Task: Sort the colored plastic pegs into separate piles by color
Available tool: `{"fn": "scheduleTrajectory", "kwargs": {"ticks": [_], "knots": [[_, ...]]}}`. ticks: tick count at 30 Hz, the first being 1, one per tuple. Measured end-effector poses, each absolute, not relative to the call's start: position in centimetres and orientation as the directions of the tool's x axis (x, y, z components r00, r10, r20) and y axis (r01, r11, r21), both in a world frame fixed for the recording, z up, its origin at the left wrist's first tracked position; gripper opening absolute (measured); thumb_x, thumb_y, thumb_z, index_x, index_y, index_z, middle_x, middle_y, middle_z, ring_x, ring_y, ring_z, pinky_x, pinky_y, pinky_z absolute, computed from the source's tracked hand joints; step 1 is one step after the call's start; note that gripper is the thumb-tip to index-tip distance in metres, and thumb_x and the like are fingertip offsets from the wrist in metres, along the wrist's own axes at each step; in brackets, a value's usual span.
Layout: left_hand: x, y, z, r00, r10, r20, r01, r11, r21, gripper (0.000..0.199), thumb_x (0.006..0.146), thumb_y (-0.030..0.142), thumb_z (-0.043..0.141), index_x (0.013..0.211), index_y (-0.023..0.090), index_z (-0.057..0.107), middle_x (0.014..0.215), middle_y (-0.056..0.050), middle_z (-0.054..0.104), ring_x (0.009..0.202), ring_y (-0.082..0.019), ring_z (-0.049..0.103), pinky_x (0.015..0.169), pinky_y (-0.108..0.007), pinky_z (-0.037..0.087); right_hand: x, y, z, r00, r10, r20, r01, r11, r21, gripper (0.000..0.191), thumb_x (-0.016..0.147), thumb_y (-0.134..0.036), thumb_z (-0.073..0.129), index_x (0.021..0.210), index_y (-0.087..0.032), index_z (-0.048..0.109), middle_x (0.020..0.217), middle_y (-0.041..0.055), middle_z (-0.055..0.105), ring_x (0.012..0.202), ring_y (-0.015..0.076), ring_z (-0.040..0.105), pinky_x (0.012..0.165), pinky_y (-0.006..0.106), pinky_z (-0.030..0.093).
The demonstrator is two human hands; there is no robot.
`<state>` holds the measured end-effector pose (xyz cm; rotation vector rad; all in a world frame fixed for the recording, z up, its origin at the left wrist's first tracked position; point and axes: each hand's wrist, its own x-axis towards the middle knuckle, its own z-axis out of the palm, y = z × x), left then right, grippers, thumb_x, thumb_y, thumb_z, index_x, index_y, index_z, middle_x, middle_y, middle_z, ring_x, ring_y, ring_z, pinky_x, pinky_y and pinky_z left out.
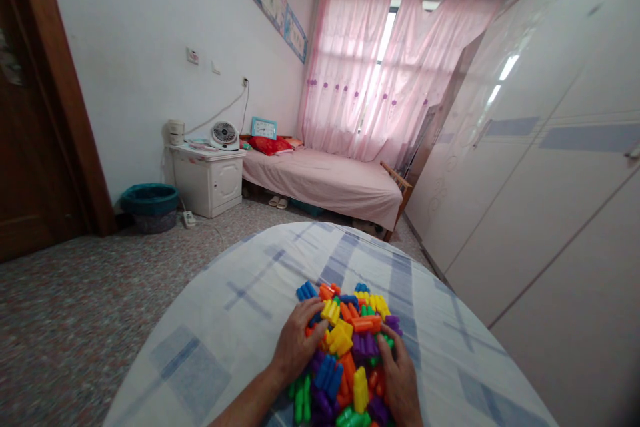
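Observation:
A heap of plastic building blocks (pixel 341 337) in yellow, orange, blue, purple, green and red lies on the cloth-covered table (pixel 235 347). My left hand (pixel 299 335) rests against the heap's left side, its thumb and fingers apart beside a yellow ribbed block (pixel 331 311). On the opposite side, my right hand (pixel 401 377) touches the edge of the heap with fingers spread, close to green and purple pieces. Neither hand visibly grips a block. The blocks partly hide the fingertips of both hands. An upright yellow block (pixel 360 389) stands out at the near side, beside a blue one (pixel 329 375).
Beyond the table is a bed (pixel 325 177) with a pink sheet. A white bedside cabinet (pixel 207 180) carries a small fan (pixel 225 135). A lined bin (pixel 150 207) stands on the floor at left. White wardrobe doors (pixel 530 167) line the right side.

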<state>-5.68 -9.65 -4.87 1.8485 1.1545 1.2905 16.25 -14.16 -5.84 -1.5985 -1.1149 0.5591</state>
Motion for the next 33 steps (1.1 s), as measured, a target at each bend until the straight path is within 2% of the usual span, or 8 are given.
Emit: {"fn": "scheduleTrajectory", "kwargs": {"ticks": [3, 6, 14, 25, 30, 33], "knots": [[-5.57, -9.85, -4.69, 0.234, 0.882, 0.409, 0.344, -0.469, 0.813, 0.045, 0.075, 0.036, 0.062, 0.118, 0.022, 0.058, 0.126, -0.008, 0.055, 0.122, -0.026, 0.045, 0.107, -0.044, 0.033, 16.19, -14.20, -5.77, 0.466, 0.863, 0.196, 0.389, -0.001, -0.921, 0.045, 0.073, -0.055, 0.052, 0.103, -0.023, 0.062, 0.111, 0.0048, 0.064, 0.108, 0.0259, 0.055, 0.095, 0.038, 0.040], [-5.52, -9.83, -4.64, 0.218, 0.889, 0.402, 0.342, -0.455, 0.822, 0.044, 0.074, 0.032, 0.063, 0.116, 0.021, 0.059, 0.125, -0.009, 0.056, 0.120, -0.025, 0.046, 0.106, -0.043, 0.034, 16.13, -14.26, -5.66, 0.482, 0.847, 0.221, 0.395, 0.015, -0.919, 0.044, 0.073, -0.053, 0.054, 0.101, -0.022, 0.064, 0.109, 0.0053, 0.065, 0.105, 0.0268, 0.057, 0.092, 0.039, 0.042], [-5.40, -9.59, -4.60, 0.142, 0.907, 0.397, 0.240, -0.421, 0.875, 0.024, 0.084, 0.031, 0.051, 0.101, 0.021, 0.065, 0.114, -0.007, 0.061, 0.110, -0.020, 0.054, 0.100, -0.037, 0.040, 16.11, -14.23, -5.64, 0.457, 0.868, 0.195, 0.384, 0.005, -0.923, 0.045, 0.075, -0.054, 0.052, 0.105, -0.022, 0.062, 0.112, 0.0050, 0.063, 0.109, 0.0255, 0.054, 0.095, 0.037, 0.039], [-5.48, -9.69, -3.92, 0.112, 0.923, 0.369, 0.157, -0.383, 0.910, 0.029, 0.089, 0.036, 0.043, 0.097, 0.021, 0.067, 0.109, -0.006, 0.064, 0.103, -0.018, 0.057, 0.096, -0.032, 0.043, 16.10, -14.21, -5.72, 0.463, 0.862, 0.206, 0.389, 0.012, -0.921, 0.047, 0.075, -0.054, 0.051, 0.106, -0.020, 0.061, 0.111, 0.0059, 0.063, 0.109, 0.0250, 0.054, 0.094, 0.035, 0.039], [-5.51, -9.58, -4.38, 0.135, 0.918, 0.373, 0.190, -0.394, 0.899, 0.022, 0.082, 0.033, 0.054, 0.097, 0.020, 0.065, 0.109, -0.006, 0.063, 0.105, -0.020, 0.056, 0.097, -0.035, 0.042, 16.05, -14.27, -5.62, 0.463, 0.863, 0.203, 0.378, 0.015, -0.926, 0.047, 0.075, -0.054, 0.052, 0.106, -0.020, 0.061, 0.112, 0.0056, 0.063, 0.110, 0.0253, 0.053, 0.095, 0.036, 0.038], [-5.48, -9.54, -4.69, 0.134, 0.916, 0.377, 0.223, -0.399, 0.890, 0.027, 0.077, 0.029, 0.059, 0.102, 0.021, 0.063, 0.111, -0.006, 0.062, 0.107, -0.021, 0.055, 0.098, -0.036, 0.042, 16.00, -14.29, -5.54, 0.463, 0.862, 0.204, 0.374, 0.018, -0.927, 0.047, 0.075, -0.054, 0.052, 0.106, -0.021, 0.062, 0.112, 0.0054, 0.063, 0.110, 0.0257, 0.053, 0.095, 0.036, 0.038]]}}
